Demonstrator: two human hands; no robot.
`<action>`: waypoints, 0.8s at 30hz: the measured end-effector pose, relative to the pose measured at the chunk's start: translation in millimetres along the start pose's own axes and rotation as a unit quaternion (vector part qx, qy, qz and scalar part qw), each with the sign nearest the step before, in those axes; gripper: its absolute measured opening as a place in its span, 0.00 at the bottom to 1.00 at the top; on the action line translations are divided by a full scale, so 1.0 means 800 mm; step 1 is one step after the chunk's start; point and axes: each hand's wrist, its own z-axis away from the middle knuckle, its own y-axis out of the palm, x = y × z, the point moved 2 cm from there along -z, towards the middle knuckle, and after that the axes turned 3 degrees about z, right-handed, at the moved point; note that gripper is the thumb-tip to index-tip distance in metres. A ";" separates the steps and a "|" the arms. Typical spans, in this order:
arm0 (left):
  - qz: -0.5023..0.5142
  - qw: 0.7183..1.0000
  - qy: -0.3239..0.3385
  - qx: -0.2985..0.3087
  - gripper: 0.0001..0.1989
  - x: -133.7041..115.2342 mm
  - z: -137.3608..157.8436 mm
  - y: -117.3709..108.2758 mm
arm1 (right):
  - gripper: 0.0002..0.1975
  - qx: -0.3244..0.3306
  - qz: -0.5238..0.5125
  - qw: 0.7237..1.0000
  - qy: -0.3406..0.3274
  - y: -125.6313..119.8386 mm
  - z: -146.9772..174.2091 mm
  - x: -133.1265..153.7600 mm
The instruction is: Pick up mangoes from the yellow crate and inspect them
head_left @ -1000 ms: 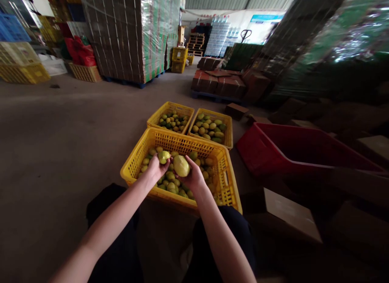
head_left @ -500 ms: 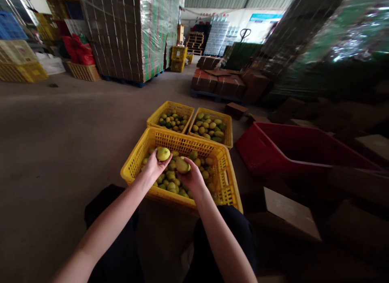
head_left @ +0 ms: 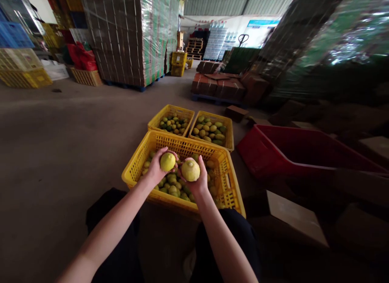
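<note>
My left hand (head_left: 156,169) is wrapped round a yellow lemon (head_left: 167,162), its end turned up towards me. Beside it, my right hand (head_left: 199,181) grips a second, slightly larger and paler lemon (head_left: 191,170) with a nub on its end. Both hands are held over the near yellow crate (head_left: 130,169), apart from each other. Inside that crate lie many yellow-green lemons (head_left: 173,189), partly hidden by my hands and wrists.
Two more yellow crates, left (head_left: 154,118) and right (head_left: 229,133), hold lemons just beyond. A red tub (head_left: 253,153) and an open cardboard box (head_left: 294,218) stand at right. Wrapped pallet stacks (head_left: 115,39) and strapped cartons (head_left: 212,86) stand farther back.
Both lemons have been turned so their ends face up towards me. My right hand has moved slightly right and down; my left has also lowered a little.
</note>
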 end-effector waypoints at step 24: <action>0.185 0.976 -0.053 -0.100 0.15 0.007 -0.008 -0.006 | 0.12 -0.073 -0.075 0.994 0.041 0.004 0.000 0.007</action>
